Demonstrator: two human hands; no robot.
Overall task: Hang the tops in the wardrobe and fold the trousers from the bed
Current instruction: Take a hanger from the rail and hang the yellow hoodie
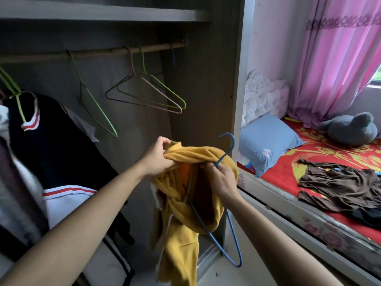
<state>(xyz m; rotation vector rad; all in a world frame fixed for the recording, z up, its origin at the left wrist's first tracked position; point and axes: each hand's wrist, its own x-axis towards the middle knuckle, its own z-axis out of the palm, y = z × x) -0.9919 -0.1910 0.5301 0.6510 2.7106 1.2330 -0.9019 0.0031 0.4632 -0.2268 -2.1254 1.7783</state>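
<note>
An open wardrobe [206,79] fills the left and middle of the view, and its upper shelf and left part are cut off by the frame. To the right lies a bed [288,168] with a red patterned cover, its far end running out of view under a pink curtain [334,58]. At the wardrobe's left a dark jacket [57,145] with red and white stripes hangs half out of frame, and the clothes beside it are too blurred to name. In the near middle, in front of the wardrobe, the yellow top [181,234] hangs bunched and twisted from both hands. On the bed's right side a brown garment [342,186] lies crumpled over a darker piece [367,217] that is hard to make out. Farther back sit a blue pillow [268,145] and a grey plush toy [350,129]. Bare wire hangers [179,110] hang on the wooden rail [99,52]. The blue hanger [233,143] is partly hidden inside the top, with its hook and one lower corner showing. The left hand [158,155] has its fingers curled tight on the gathered fabric, and the right hand [221,176] pinches the hanger's neck just below the hook.
</note>
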